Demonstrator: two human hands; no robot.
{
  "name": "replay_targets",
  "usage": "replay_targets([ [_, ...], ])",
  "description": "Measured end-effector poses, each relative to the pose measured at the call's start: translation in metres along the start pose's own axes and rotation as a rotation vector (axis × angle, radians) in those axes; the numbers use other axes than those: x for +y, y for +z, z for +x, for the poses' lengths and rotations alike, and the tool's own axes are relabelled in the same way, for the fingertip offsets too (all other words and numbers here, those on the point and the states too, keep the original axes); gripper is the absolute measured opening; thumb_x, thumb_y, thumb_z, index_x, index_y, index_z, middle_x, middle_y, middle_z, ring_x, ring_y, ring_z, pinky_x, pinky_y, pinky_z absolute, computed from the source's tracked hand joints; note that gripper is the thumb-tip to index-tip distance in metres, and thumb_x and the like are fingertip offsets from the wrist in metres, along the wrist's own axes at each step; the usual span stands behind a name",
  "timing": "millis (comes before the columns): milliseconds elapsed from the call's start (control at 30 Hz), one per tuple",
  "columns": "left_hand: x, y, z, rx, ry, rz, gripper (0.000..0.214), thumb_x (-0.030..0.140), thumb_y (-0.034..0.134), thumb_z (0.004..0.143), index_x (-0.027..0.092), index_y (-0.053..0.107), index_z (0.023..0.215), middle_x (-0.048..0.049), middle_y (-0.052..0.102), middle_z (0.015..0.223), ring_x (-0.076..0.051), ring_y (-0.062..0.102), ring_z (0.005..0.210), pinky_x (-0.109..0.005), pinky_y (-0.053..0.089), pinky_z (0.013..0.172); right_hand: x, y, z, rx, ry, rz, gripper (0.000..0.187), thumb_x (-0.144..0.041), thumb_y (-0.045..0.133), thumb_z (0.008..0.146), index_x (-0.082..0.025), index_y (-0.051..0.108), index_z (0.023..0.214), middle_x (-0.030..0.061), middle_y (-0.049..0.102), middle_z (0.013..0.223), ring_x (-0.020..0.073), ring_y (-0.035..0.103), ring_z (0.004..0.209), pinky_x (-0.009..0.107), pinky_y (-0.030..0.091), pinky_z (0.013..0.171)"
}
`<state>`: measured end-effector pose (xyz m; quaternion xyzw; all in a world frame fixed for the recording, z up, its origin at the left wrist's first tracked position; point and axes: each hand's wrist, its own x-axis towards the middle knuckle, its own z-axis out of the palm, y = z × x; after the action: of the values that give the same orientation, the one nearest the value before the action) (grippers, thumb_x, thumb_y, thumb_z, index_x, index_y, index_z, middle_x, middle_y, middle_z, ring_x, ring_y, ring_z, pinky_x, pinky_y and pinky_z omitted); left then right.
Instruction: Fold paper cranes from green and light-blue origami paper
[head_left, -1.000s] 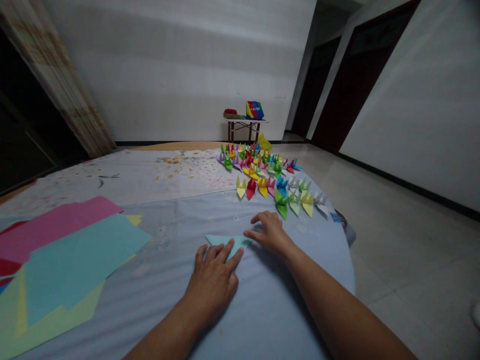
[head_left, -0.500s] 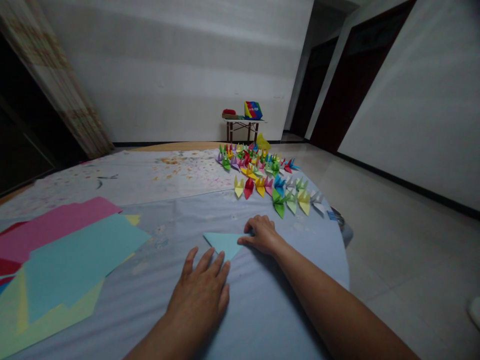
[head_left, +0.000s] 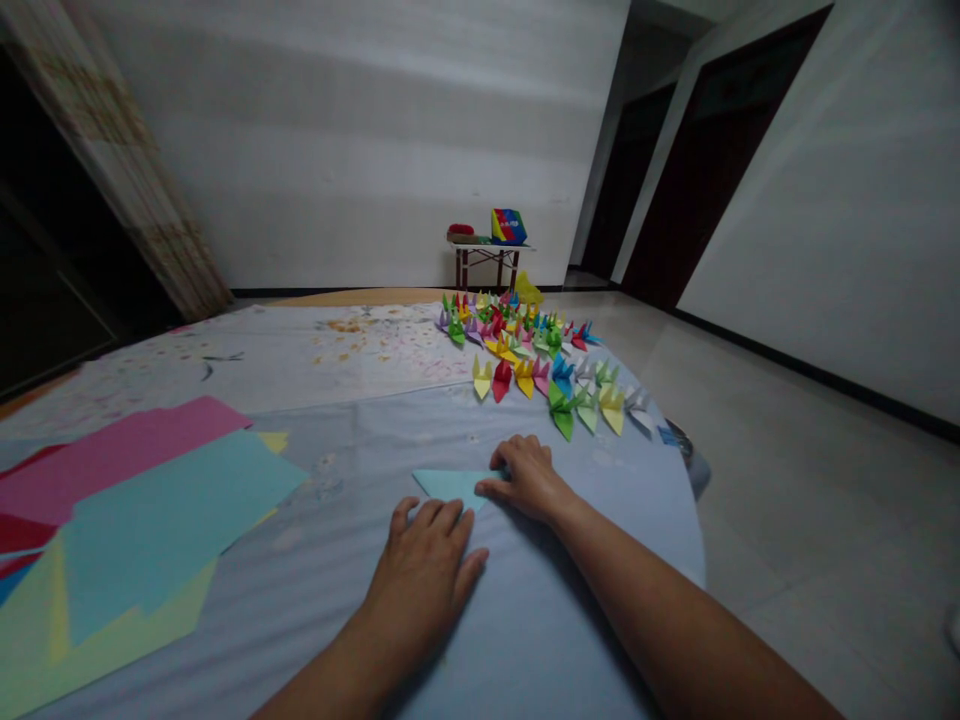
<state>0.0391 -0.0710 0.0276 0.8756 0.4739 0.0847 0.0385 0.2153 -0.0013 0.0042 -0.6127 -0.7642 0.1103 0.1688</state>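
My left hand (head_left: 426, 555), spread, rests at the near edge of the folded paper (head_left: 450, 484); my right hand (head_left: 529, 480) curls at its right corner, pinching or not I cannot tell. Too light a hold could let it slide, skewing a crease.

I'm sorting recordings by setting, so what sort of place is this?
Probably a room in a home. The long beige patterned fabric curtain, the white flower-printed tablecloth and the tall dark reddish-brown door suggest it, though they don't prove it.
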Motion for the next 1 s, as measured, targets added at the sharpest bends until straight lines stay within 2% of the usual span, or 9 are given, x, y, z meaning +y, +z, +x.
replay_targets([
  [133, 0.001, -0.003, 0.002, -0.011, 0.013, -0.009, 0.033, 0.035, 0.034, 0.087, 0.022, 0.058, 0.107, -0.0073, 0.06, 0.109, -0.024, 0.049, 0.103, -0.048, 0.023, 0.096, -0.006, 0.003, -0.001, 0.004, -0.035, -0.016, 0.05, -0.065, 0.054, 0.066, -0.02, 0.057, 0.088, 0.0071, 0.055, 0.094, 0.024, 0.042, 0.094, 0.034, 0.028, 0.075],
  [300, 0.0, -0.007, 0.002, -0.029, 0.009, -0.031, 0.032, 0.032, 0.035, 0.087, 0.022, 0.058, 0.106, -0.0076, 0.059, 0.11, -0.025, 0.049, 0.104, -0.049, 0.023, 0.095, 0.012, -0.007, 0.003, -0.027, 0.087, -0.027, 0.048, -0.063, 0.062, 0.06, -0.021, 0.059, 0.084, 0.0065, 0.055, 0.092, 0.0246, 0.043, 0.092, 0.034, 0.028, 0.074],
  [400, -0.002, -0.009, 0.001, -0.035, 0.008, -0.063, 0.03, 0.03, 0.035, 0.087, 0.024, 0.059, 0.105, -0.0066, 0.059, 0.112, -0.025, 0.049, 0.106, -0.05, 0.022, 0.095, 0.025, -0.013, 0.005, -0.031, 0.143, -0.027, 0.043, -0.056, 0.067, 0.059, -0.021, 0.06, 0.084, 0.0059, 0.056, 0.091, 0.0229, 0.045, 0.09, 0.031, 0.028, 0.072],
  [567, -0.004, -0.011, 0.001, -0.043, -0.001, -0.092, 0.029, 0.028, 0.035, 0.087, 0.026, 0.058, 0.105, -0.0052, 0.059, 0.113, -0.023, 0.048, 0.107, -0.05, 0.022, 0.095, 0.036, -0.016, 0.006, -0.023, 0.161, 0.02, 0.027, -0.044, 0.065, 0.067, -0.021, 0.062, 0.081, 0.0046, 0.058, 0.085, 0.0214, 0.047, 0.087, 0.031, 0.03, 0.072],
  [667, -0.004, -0.009, 0.0, -0.039, -0.005, -0.098, 0.03, 0.029, 0.035, 0.088, 0.026, 0.058, 0.106, -0.0053, 0.059, 0.113, -0.023, 0.048, 0.107, -0.05, 0.023, 0.095, 0.036, -0.015, 0.007, 0.051, 0.101, 0.113, 0.016, -0.032, 0.06, 0.073, -0.019, 0.062, 0.083, 0.0037, 0.059, 0.083, 0.0187, 0.048, 0.085, 0.03, 0.033, 0.074],
  [767, -0.004, -0.006, 0.0, -0.026, -0.016, -0.103, 0.031, 0.031, 0.034, 0.088, 0.026, 0.057, 0.108, -0.0052, 0.058, 0.115, -0.023, 0.047, 0.108, -0.049, 0.024, 0.095, 0.026, -0.013, 0.006, 0.12, -0.042, 0.246, 0.017, -0.03, 0.053, 0.08, -0.018, 0.061, 0.089, 0.0036, 0.06, 0.085, 0.0168, 0.049, 0.086, 0.028, 0.035, 0.077],
  [900, -0.005, -0.001, -0.002, 0.004, -0.02, -0.087, 0.033, 0.031, 0.036, 0.088, 0.026, 0.054, 0.115, -0.0064, 0.056, 0.119, -0.023, 0.045, 0.11, -0.047, 0.026, 0.095, 0.007, -0.005, 0.002, 0.024, -0.197, 0.27, 0.026, -0.039, 0.055, 0.079, -0.018, 0.061, 0.093, 0.005, 0.06, 0.088, 0.0183, 0.048, 0.089, 0.03, 0.035, 0.079],
  [1000, -0.007, 0.004, -0.007, 0.046, 0.016, -0.081, 0.034, 0.032, 0.038, 0.088, 0.026, 0.05, 0.119, -0.0067, 0.055, 0.119, -0.023, 0.044, 0.111, -0.048, 0.026, 0.096, 0.002, 0.001, -0.002, 0.001, -0.247, 0.221, 0.037, -0.047, 0.06, 0.073, -0.021, 0.06, 0.099, 0.0063, 0.058, 0.094, 0.0205, 0.046, 0.093, 0.032, 0.034, 0.08],
])
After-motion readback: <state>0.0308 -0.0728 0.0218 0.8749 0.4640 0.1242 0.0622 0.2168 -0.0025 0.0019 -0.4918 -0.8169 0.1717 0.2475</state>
